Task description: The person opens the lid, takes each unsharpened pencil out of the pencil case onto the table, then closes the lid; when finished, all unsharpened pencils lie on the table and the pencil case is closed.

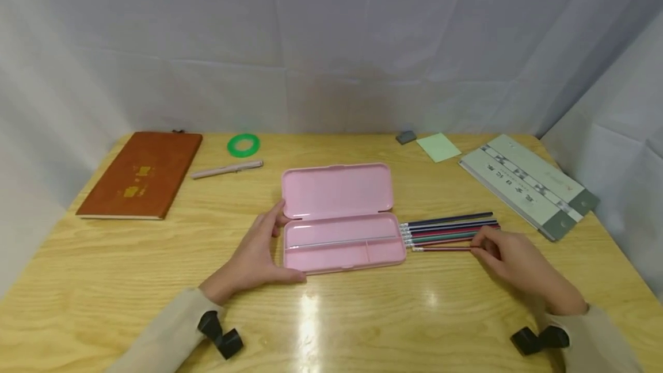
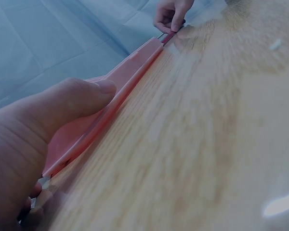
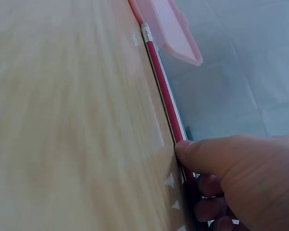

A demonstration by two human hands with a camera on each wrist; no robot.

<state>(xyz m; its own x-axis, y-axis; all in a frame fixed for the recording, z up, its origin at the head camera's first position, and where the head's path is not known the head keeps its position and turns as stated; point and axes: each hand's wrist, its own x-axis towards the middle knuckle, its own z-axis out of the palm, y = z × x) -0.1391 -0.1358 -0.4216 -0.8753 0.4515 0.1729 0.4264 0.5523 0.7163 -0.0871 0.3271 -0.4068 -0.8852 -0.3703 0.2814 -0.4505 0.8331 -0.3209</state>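
A pink pencil case [image 1: 331,226] lies on the table with its lid [image 1: 338,191] folded back and its divided tray facing up. My left hand [image 1: 259,249] grips the case's left end, thumb along the front rim and fingers round the side. To the right of the case, several pencils [image 1: 445,226] lie side by side, their metal-banded ends toward it. My right hand [image 1: 515,255] pinches the nearest one, a dark red pencil [image 3: 164,91], near the end away from the case. That pencil lies low along the tabletop, slightly apart from the others.
At the left are a brown notebook [image 1: 145,174], a pen [image 1: 227,170] and a green tape ring [image 1: 243,153]. Along the back right sit a grey eraser [image 1: 406,137] and pale green sticky notes [image 1: 438,147]. A grey-green notebook [image 1: 523,183] lies beyond my right hand, near the table's right edge.
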